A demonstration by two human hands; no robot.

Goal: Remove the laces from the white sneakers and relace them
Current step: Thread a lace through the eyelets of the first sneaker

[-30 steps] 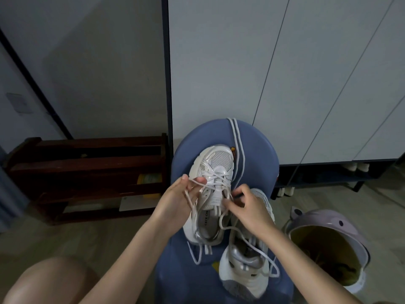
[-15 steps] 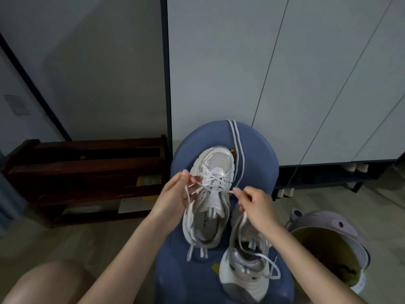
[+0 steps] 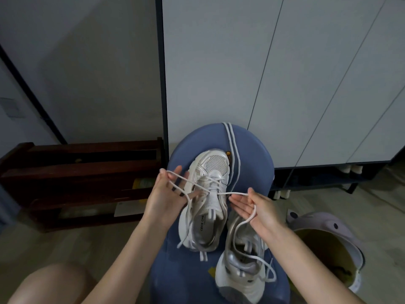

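Left hand (image 3: 166, 194) splayed, lace (image 3: 192, 185) looped over its fingers; right hand (image 3: 256, 207) loosely cupped, lace across its palm; draw both ends evenly, steadying the sneaker (image 3: 206, 207).

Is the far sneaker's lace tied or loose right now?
Loose: the lace of the far sneaker runs out to the left hand and right hand, with no knot.
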